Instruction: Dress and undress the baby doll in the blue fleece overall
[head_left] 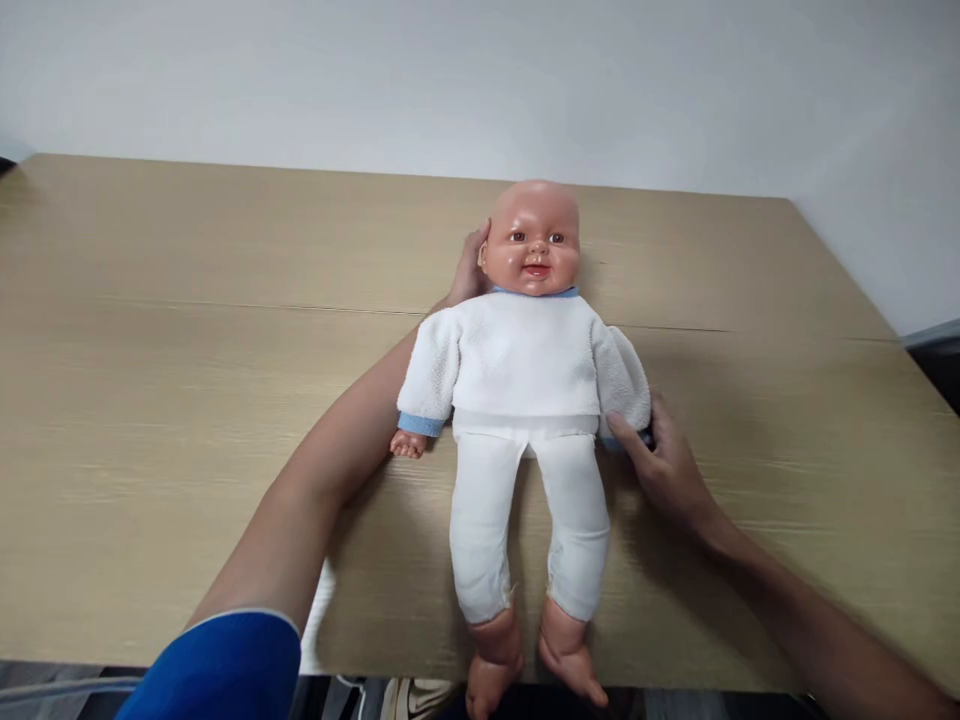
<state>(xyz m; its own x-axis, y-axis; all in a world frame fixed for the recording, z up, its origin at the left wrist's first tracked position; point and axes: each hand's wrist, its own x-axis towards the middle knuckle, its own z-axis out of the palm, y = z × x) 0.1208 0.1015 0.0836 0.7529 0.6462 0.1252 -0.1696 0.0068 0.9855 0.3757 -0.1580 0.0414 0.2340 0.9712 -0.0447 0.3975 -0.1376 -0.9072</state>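
Fleecy white-suited plastic doll point(529, 400); hands at head, sleeve.

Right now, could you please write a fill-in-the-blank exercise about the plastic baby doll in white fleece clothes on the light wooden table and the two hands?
1. The plastic baby doll in white fleece clothes lies on its ____ on the light wooden table.
2. The left hand touches the side of the doll's ____.
3. The right hand holds the end of a white ____.
4. The doll's bare ____ reach past the near table edge.

Missing words: back; head; sleeve; feet
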